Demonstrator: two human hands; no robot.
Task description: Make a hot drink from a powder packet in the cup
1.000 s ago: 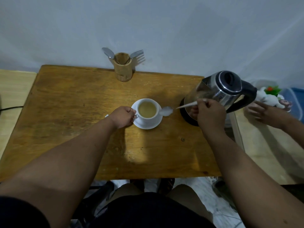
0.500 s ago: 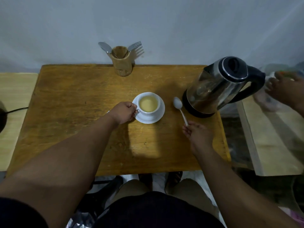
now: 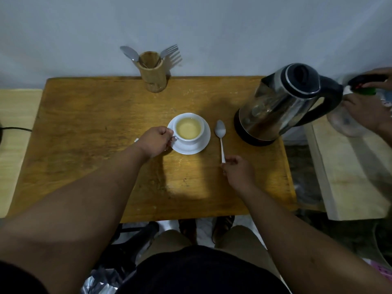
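A white cup (image 3: 189, 130) full of pale yellow-brown drink stands on a white saucer (image 3: 192, 150) in the middle of the wooden table (image 3: 89, 124). My left hand (image 3: 154, 141) grips the cup's handle from the left. To the right of the saucer a metal spoon (image 3: 220, 130) lies flat on the table, bowl pointing away from me. My right hand (image 3: 238, 171) pinches the near end of its handle. A small white scrap (image 3: 136, 140) peeks out by my left wrist.
A steel electric kettle (image 3: 275, 107) with a black lid and handle stands at the table's right side. A wooden holder (image 3: 153, 75) with a spoon and fork is at the back edge. Another person's hands (image 3: 364, 111) handle a container beyond the right edge.
My right hand brought the spoon down from beside the cup and laid it on the table right of the saucer. My left hand stayed on the cup handle. My view tilted downward.
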